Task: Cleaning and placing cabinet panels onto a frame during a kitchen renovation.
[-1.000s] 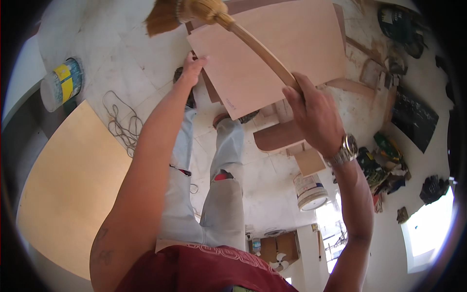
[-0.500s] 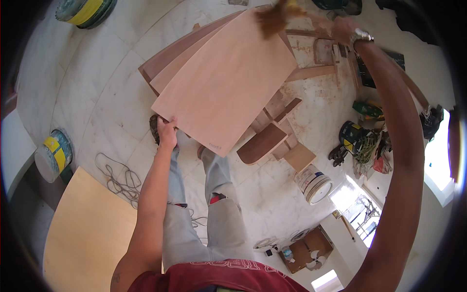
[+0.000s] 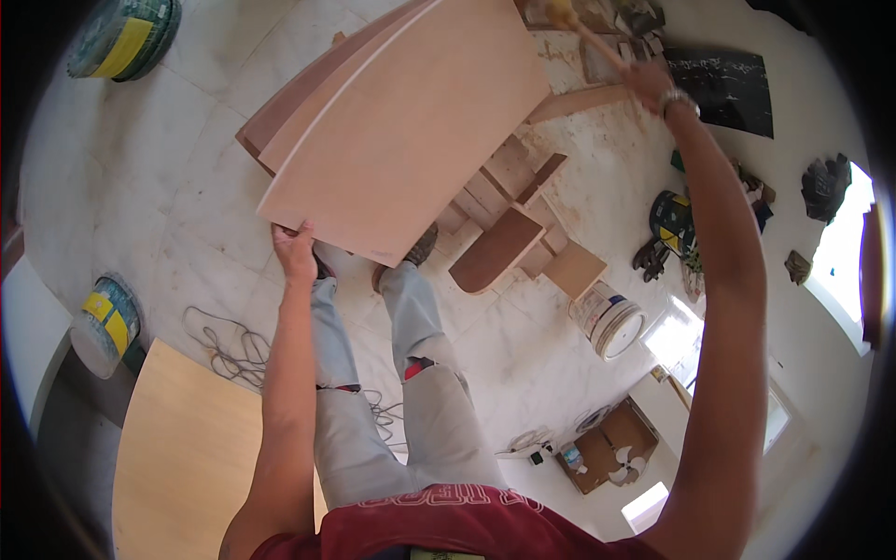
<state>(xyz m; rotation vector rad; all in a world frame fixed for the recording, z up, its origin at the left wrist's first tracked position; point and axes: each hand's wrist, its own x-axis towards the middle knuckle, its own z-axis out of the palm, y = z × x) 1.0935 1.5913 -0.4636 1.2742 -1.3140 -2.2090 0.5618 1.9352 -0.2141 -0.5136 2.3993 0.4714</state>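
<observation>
My left hand [image 3: 295, 245] grips the lower left corner of a pale reddish wooden board [image 3: 401, 131], the top one of several boards lying in a fanned stack [image 3: 263, 131]. My right hand [image 3: 646, 86] is raised at the upper right, closed on the wooden handle of a straw broom [image 3: 595, 42], whose head is blurred near the top edge, just past the board's far end. Wooden pieces [image 3: 495, 243], one with a rounded dark edge, lie to the right of the board near my feet.
A pale plywood sheet [image 3: 177, 429] is at lower left, beside a looped cord [image 3: 233, 345]. Buckets [image 3: 121, 37] [image 3: 105, 322] stand on the left, a white bucket [image 3: 607, 322] on the right. A black panel [image 3: 719, 89] and clutter [image 3: 677, 224] line the right side.
My right hand has carried the broom up and rightward, away from over the board. My left hand, still on the board's corner, appears lower and farther left as the view has shifted.
</observation>
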